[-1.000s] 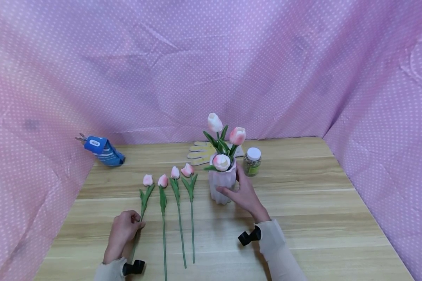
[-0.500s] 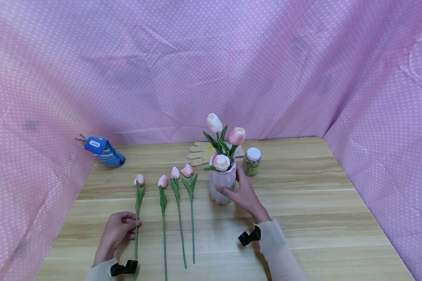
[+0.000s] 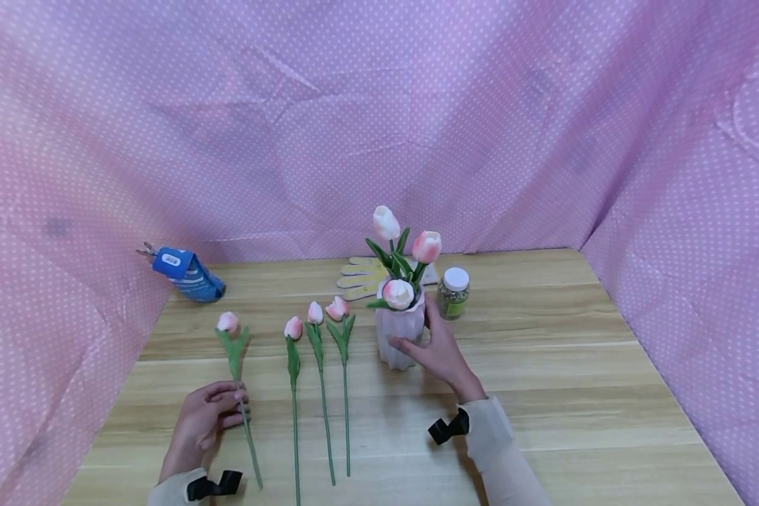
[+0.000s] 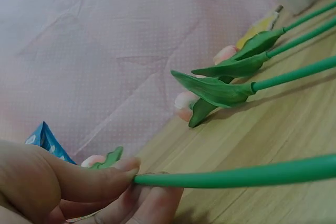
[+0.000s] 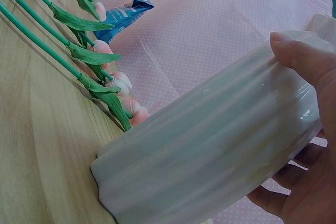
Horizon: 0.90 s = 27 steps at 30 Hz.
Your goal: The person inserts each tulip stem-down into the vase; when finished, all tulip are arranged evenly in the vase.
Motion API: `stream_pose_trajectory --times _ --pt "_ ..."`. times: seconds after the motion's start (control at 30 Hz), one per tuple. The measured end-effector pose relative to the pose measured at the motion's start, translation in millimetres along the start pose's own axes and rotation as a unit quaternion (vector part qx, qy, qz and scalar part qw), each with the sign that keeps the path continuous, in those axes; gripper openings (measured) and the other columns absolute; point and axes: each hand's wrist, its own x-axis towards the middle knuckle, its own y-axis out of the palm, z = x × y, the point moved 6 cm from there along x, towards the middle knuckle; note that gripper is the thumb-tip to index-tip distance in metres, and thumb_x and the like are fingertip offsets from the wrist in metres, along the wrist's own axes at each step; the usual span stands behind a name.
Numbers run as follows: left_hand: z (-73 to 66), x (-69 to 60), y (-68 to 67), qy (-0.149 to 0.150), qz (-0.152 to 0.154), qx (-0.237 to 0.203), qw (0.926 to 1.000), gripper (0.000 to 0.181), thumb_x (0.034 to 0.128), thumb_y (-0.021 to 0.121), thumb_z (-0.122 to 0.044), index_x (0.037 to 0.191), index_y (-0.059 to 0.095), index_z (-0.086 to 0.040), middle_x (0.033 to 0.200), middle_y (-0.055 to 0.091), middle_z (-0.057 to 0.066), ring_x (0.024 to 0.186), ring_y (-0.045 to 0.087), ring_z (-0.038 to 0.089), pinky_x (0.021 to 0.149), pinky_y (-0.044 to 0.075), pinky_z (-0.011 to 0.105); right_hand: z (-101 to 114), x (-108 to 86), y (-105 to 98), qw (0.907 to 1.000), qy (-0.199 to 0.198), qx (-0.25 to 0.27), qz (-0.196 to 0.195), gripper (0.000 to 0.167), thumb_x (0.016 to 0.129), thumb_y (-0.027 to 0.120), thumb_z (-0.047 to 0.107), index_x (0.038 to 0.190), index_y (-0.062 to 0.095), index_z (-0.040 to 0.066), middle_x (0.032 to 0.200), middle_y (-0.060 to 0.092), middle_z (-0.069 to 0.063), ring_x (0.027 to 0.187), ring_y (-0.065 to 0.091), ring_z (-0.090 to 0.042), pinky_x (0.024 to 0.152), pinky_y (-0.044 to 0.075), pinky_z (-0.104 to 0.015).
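At the left of the table my left hand (image 3: 204, 417) pinches the green stem of a pink tulip (image 3: 228, 323) between thumb and fingers; the left wrist view shows the stem (image 4: 236, 178) running out to the right. My right hand (image 3: 441, 350) holds the side of a pale fluted vase (image 3: 397, 336), thumb in front and fingers behind. The vase (image 5: 199, 145) stands upright on the table. Three tulips stand in it, among them a white one (image 3: 386, 222). Between the hands lie three more tulips side by side, one of them the nearest tulip (image 3: 294, 327).
A capped jar (image 3: 454, 294) stands just right of the vase. Behind the vase lies a yellow and white glove (image 3: 360, 275). A blue packet (image 3: 192, 275) sits at the back left corner of the wooden table (image 3: 544, 393). Pink dotted cloth (image 3: 329, 126) hangs around.
My left hand has shifted a little left with its tulip. The flower head has swung left and the stem's lower end right. The right hand and vase stay in place.
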Motion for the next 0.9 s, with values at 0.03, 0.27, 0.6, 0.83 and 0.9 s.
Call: stream_pose_trajectory --times 0.03,0.27,0.6,0.83,0.9 --pt "0.4 -0.1 -0.7 -0.001 -0.001 -0.012 0.9999 0.022 0.0959 0.06 0.004 0.092 0.069 -0.016 0.078 0.075 -0.006 0.073 0.072 0.011 0.066 0.065 0.028 0.1 0.0 0.0 1.0 0.001 0.0 0.0 0.091 0.083 0.083 0.029 0.155 0.028 0.023 0.153 0.047 -0.007 0.141 0.047 -0.031 0.116 0.041 -0.059" --pt "-0.6 -0.9 -2.4 0.039 0.018 -0.101 0.9939 0.033 0.0988 0.056 0.002 0.085 0.072 -0.023 0.083 0.076 -0.009 0.076 0.072 0.008 0.068 0.064 0.026 -1.6 0.0 0.4 0.9999 0.013 0.003 0.003 0.091 0.082 0.083 0.03 0.155 0.028 0.024 0.154 0.046 -0.006 0.141 0.046 -0.031 0.117 0.04 -0.058" --pt "-7.3 -3.8 8.2 0.068 0.06 -0.302 0.9491 0.023 0.1006 0.052 0.001 0.096 0.071 -0.011 0.09 0.073 0.001 0.086 0.072 0.013 0.078 0.065 0.033 -2.2 -0.1 0.5 0.9999 0.012 0.001 0.003 0.091 0.083 0.082 0.03 0.155 0.027 0.024 0.154 0.046 -0.007 0.142 0.046 -0.032 0.116 0.04 -0.059" --pt "-10.5 -4.2 18.1 0.123 0.14 -0.432 0.8824 0.031 0.1032 0.038 0.007 0.098 0.067 -0.001 0.09 0.072 0.011 0.084 0.072 0.021 0.08 0.064 0.038 -2.0 0.2 0.0 1.0 0.002 0.004 0.003 0.091 0.083 0.082 0.029 0.156 0.027 0.024 0.153 0.047 -0.007 0.14 0.048 -0.032 0.116 0.041 -0.059" --pt "-10.4 -3.1 20.2 0.128 0.15 -0.454 0.8688 0.032 0.1038 0.036 0.007 0.098 0.066 -0.001 0.09 0.072 0.012 0.085 0.072 0.023 0.08 0.064 0.039 -1.9 0.3 -0.1 1.0 0.0 0.003 0.002 0.091 0.083 0.082 0.029 0.156 0.027 0.024 0.152 0.047 -0.007 0.14 0.048 -0.031 0.116 0.041 -0.058"
